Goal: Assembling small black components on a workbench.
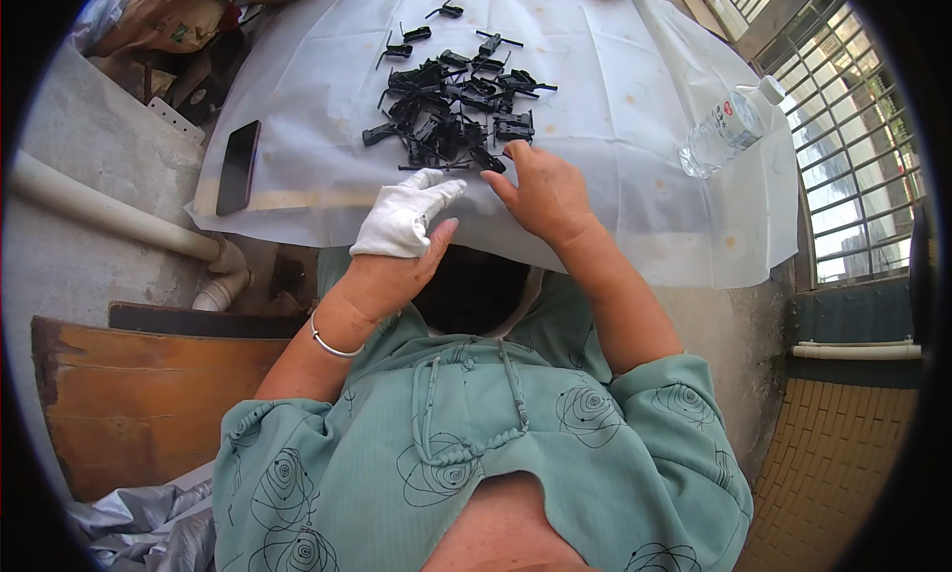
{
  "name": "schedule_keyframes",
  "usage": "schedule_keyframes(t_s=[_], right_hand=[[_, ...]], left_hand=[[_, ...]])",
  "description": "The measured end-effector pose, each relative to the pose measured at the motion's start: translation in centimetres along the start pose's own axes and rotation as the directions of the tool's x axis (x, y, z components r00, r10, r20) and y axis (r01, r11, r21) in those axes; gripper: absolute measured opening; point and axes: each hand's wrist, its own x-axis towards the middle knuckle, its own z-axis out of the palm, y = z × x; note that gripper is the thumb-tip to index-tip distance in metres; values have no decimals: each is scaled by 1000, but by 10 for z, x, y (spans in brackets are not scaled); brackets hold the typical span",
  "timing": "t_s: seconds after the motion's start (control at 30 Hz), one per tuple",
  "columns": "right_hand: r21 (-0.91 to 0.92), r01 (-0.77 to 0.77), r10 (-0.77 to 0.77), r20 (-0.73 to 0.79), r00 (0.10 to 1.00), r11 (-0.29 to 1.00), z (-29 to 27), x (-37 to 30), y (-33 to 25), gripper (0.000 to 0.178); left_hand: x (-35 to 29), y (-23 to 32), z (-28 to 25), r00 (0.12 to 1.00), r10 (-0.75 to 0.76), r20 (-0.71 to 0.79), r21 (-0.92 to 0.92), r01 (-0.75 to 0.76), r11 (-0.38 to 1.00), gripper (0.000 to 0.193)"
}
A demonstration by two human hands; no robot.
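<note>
The left hand [402,217], in a white fabric glove with its thumb bare, has thumb and fingers apart at the near edge of a heap of small black plastic parts [426,86] on the white-sheeted table [615,96]. The bare right hand [547,193] bends beside the heap's near-right side; its grip cannot be told.

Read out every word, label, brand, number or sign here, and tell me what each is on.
Nothing I can quote.
Clear bottle: its label has a red round mark and dark print, too small to read reliably.
Black parts: no lettering I can make out.
Phone: dark, no legible text.
Green top: swirling line drawings, no legible words.
</note>
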Motion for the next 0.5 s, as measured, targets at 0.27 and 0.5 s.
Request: schedule_keyframes(t_s=[0.27, 0.5], right_hand=[[130, 286, -307, 180, 935, 949, -14, -21, -17, 27], [520, 220, -237, -35, 971, 825, -29, -37, -39, 33]], left_hand=[[11, 2, -2, 986, -46, 163, -195, 78, 978, 37], [0, -2, 14, 904, -356, 239, -763, 401, 507, 27]])
